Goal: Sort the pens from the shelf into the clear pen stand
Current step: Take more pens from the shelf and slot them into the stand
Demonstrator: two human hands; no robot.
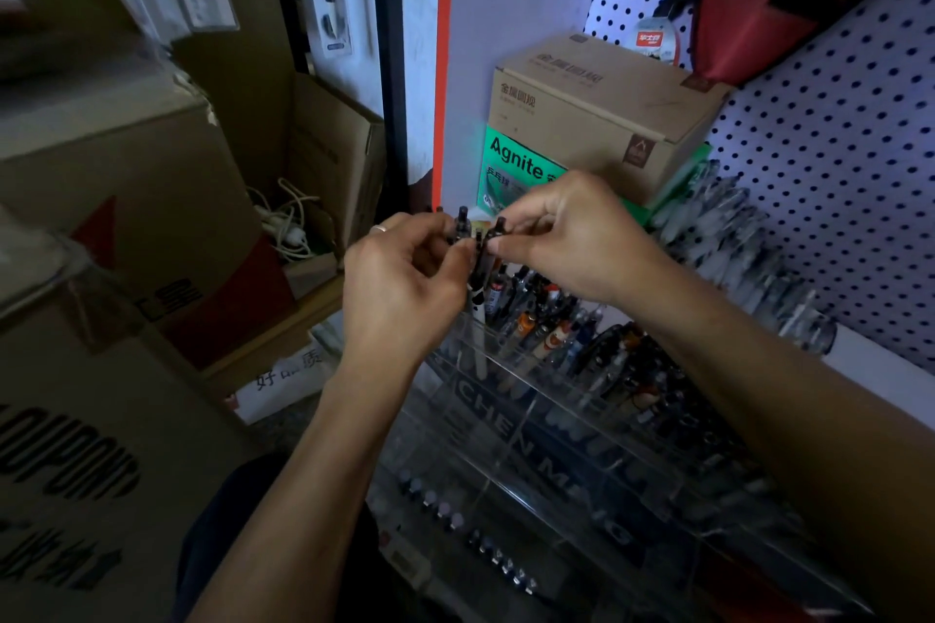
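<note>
So you've got a small bunch of dark pens held up between both hands, right above the back-left corner of the clear pen stand. Your left hand has its fingers curled round the bunch from the 9 o'clock side, thumb pressing near the top. Your right hand comes in from 3 o'clock and pinches one pen near its cap between thumb and forefinger. Looks to me like you're peeling a single pen off the bunch to drop it in.

A few tips for this step:

- Keep the left grip firm but low on the barrels, so the one you're pulling slides free without dragging its neighbours along.
- Pull straight up toward 12 o'clock, not sideways, since the bunch's lower ends already hang down among the pens standing in the back row.
- Check the pen's pattern before you pick a slot. One in your bunch has a white barrel with black spots, and I can't tell which compartment matches it.
- The back row is pretty crowded and leaning toward 2 o'clock, so aim tip-first into a gap.

More loose pens lie on the shelf at 2 o'clock, below the cardboard box.
</note>
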